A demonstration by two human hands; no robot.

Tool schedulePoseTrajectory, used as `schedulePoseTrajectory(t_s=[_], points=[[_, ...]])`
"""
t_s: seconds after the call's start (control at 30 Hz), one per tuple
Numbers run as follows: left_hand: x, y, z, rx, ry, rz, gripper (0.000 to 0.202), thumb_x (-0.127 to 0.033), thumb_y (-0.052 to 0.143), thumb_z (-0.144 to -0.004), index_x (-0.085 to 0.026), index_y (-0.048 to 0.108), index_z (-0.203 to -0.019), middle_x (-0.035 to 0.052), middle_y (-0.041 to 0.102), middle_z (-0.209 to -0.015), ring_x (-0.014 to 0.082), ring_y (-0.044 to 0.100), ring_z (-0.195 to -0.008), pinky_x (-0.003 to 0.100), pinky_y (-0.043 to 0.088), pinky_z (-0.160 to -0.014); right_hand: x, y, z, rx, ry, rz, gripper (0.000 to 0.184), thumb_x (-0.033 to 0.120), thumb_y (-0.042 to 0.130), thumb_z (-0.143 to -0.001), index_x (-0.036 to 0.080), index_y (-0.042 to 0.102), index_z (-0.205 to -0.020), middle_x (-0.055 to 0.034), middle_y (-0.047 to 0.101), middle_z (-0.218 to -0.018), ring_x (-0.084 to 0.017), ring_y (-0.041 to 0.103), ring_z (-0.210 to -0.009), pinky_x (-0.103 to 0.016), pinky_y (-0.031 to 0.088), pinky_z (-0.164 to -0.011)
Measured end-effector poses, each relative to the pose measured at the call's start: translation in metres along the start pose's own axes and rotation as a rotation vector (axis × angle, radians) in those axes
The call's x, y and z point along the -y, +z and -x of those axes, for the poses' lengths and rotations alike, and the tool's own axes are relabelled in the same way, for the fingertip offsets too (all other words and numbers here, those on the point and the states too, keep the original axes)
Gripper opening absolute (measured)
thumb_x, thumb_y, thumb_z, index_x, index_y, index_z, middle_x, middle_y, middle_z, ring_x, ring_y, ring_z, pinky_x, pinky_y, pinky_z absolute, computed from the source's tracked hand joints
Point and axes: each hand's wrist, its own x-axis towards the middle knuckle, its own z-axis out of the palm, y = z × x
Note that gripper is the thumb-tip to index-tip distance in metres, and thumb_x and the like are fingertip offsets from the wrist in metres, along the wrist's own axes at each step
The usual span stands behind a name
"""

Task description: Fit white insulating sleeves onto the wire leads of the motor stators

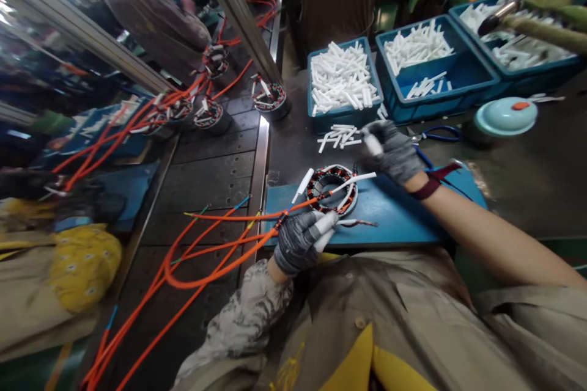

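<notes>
A round motor stator (331,188) with copper windings lies on a blue mat (394,214) in front of me. Orange wires (215,256) run from it to the left. My left hand (300,241), in a grey glove, is closed on a wire end with a white sleeve at the stator's near edge. My right hand (392,151), also gloved, is closed on a white sleeve tube just beyond the stator. Another white sleeve (303,184) sticks up at the stator's left side.
Three blue bins (463,70) of white sleeve tubes stand at the back. Loose tubes (337,136) lie before them. A pale blue lid (504,116) and blue-handled scissors (435,133) sit to the right. More stators (270,98) rest on the conveyor, where another person (156,18) works.
</notes>
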Motion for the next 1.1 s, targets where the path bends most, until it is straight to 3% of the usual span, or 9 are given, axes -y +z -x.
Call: schedulePoseTrajectory(t_s=[0.13, 0.3, 0.43, 0.57, 0.63, 0.73, 0.9, 1.0, 1.1], points=[[0.0, 0.011, -0.005, 0.061, -0.02, 0.035, 0.023, -0.018, 0.062, -0.097, -0.017, 0.068, -0.119, 0.0061, 0.076, -0.096, 0.0154, 0.074, -0.081, 0.024, 0.061, -0.069, 0.036, -0.058, 0.058, -0.15, -0.141, -0.183, 0.014, 0.027, 0.068, -0.092, 0.023, 0.072, -0.104, -0.0033, 0.077, -0.095, -0.019, 0.07, -0.077, -0.034, 0.058, -0.074], [0.0, 0.013, -0.006, 0.095, -0.062, 0.101, 0.027, -0.017, 0.063, -0.096, -0.02, 0.067, -0.123, 0.0058, 0.075, -0.097, 0.0154, 0.074, -0.083, 0.024, 0.061, -0.072, 0.047, -0.097, 0.111, 0.078, 0.002, -0.221, 0.01, 0.024, 0.066, -0.09, 0.026, 0.075, -0.093, -0.0031, 0.077, -0.087, -0.019, 0.069, -0.072, -0.032, 0.057, -0.065], [-0.001, 0.01, -0.005, 0.117, -0.066, 0.1, 0.031, -0.016, 0.064, -0.095, -0.02, 0.067, -0.125, 0.0063, 0.076, -0.098, 0.0163, 0.075, -0.086, 0.026, 0.062, -0.075, 0.042, -0.091, 0.124, 0.159, 0.033, -0.136, 0.019, 0.032, 0.061, -0.093, 0.026, 0.078, -0.099, -0.0049, 0.074, -0.081, -0.02, 0.067, -0.067, -0.034, 0.055, -0.062], [-0.003, 0.011, -0.002, 0.145, -0.073, 0.074, 0.026, -0.02, 0.062, -0.097, -0.022, 0.071, -0.121, 0.005, 0.077, -0.096, 0.0144, 0.075, -0.083, 0.023, 0.061, -0.074, 0.041, -0.082, 0.119, 0.272, -0.311, -0.027, 0.028, 0.025, 0.055, -0.097, 0.03, 0.079, -0.111, -0.0063, 0.076, -0.087, -0.02, 0.067, -0.075, -0.033, 0.052, -0.067], [-0.005, 0.012, -0.001, 0.127, -0.06, 0.057, 0.022, -0.02, 0.062, -0.097, -0.02, 0.073, -0.117, 0.0047, 0.077, -0.093, 0.014, 0.074, -0.081, 0.022, 0.061, -0.073, 0.041, -0.078, 0.115, 0.319, -0.395, 0.062, 0.031, 0.025, 0.051, -0.1, 0.029, 0.079, -0.113, -0.0077, 0.075, -0.083, -0.02, 0.065, -0.072, -0.032, 0.048, -0.065], [-0.007, 0.015, 0.001, 0.1, -0.038, 0.043, 0.021, -0.019, 0.063, -0.097, -0.019, 0.074, -0.114, 0.004, 0.077, -0.091, 0.0132, 0.074, -0.08, 0.021, 0.059, -0.072, 0.041, -0.071, 0.111, 0.499, -0.232, 0.025, 0.037, 0.04, 0.047, -0.105, 0.023, 0.079, -0.111, -0.0079, 0.074, -0.077, -0.019, 0.064, -0.068, -0.03, 0.047, -0.063], [-0.005, 0.015, 0.001, 0.154, -0.002, -0.022, 0.025, -0.022, 0.055, -0.101, -0.023, 0.075, -0.116, 0.003, 0.077, -0.089, 0.013, 0.073, -0.079, 0.021, 0.058, -0.07, 0.038, -0.054, 0.107, 0.936, 0.244, -0.558, 0.059, 0.051, 0.03, -0.108, 0.018, 0.076, -0.093, 0.003, 0.058, -0.049, -0.011, 0.054, -0.047, -0.027, 0.052, -0.064], [-0.003, 0.012, 0.0, 0.205, 0.062, -0.06, 0.03, -0.02, 0.053, -0.099, -0.025, 0.074, -0.12, 0.0033, 0.077, -0.092, 0.0147, 0.073, -0.083, 0.024, 0.058, -0.071, 0.038, -0.042, 0.11, 0.949, 0.312, -0.686, 0.054, 0.05, 0.036, -0.106, 0.017, 0.075, -0.092, 0.0072, 0.049, -0.042, -0.01, 0.047, -0.04, -0.027, 0.054, -0.064], [0.0, 0.007, -0.004, 0.253, 0.139, -0.116, 0.038, -0.015, 0.052, -0.097, -0.025, 0.07, -0.128, 0.0047, 0.077, -0.095, 0.0169, 0.071, -0.083, 0.027, 0.057, -0.07, 0.043, -0.036, 0.112, 0.784, 0.273, -0.615, 0.044, 0.045, 0.045, -0.103, 0.018, 0.075, -0.086, 0.0057, 0.053, -0.044, -0.011, 0.052, -0.045, -0.026, 0.056, -0.062]])
